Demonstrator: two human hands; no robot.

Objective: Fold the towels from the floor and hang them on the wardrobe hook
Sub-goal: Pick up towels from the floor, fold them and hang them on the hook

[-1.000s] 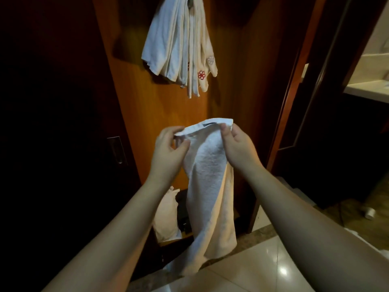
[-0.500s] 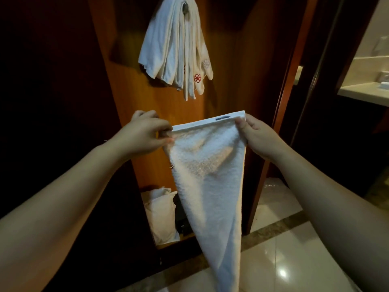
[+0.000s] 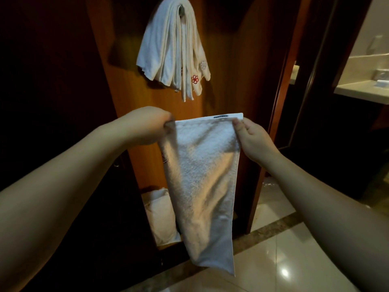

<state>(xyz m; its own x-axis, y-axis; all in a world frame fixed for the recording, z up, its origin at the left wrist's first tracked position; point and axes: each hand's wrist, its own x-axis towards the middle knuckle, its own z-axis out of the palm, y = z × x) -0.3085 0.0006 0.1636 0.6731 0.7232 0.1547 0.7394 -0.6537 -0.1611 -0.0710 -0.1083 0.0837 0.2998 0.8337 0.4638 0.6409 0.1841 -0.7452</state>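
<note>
I hold a white towel (image 3: pixel 202 182) up in front of the wooden wardrobe panel (image 3: pixel 223 60). My left hand (image 3: pixel 145 125) pinches its top left corner. The top right corner is pinched by my right hand (image 3: pixel 252 138). The top edge is stretched flat between them and the rest hangs down in a long strip, tapering toward the floor. Above it, several folded white towels (image 3: pixel 168 51) hang in a bunch from the wardrobe hook (image 3: pixel 182 10); one carries a red flower mark. The hook is mostly covered by them.
A white bag or cloth (image 3: pixel 160 216) sits low inside the wardrobe behind the held towel. Dark wardrobe door (image 3: pixel 52 81) stands at the left. Glossy tiled floor (image 3: pixel 284 260) lies at the lower right, and a bathroom counter (image 3: pixel 362 89) shows through the doorway at right.
My hands have spread apart, stretching the towel's top edge flat. The hanging part has swung and now drops as a straighter, wider strip.
</note>
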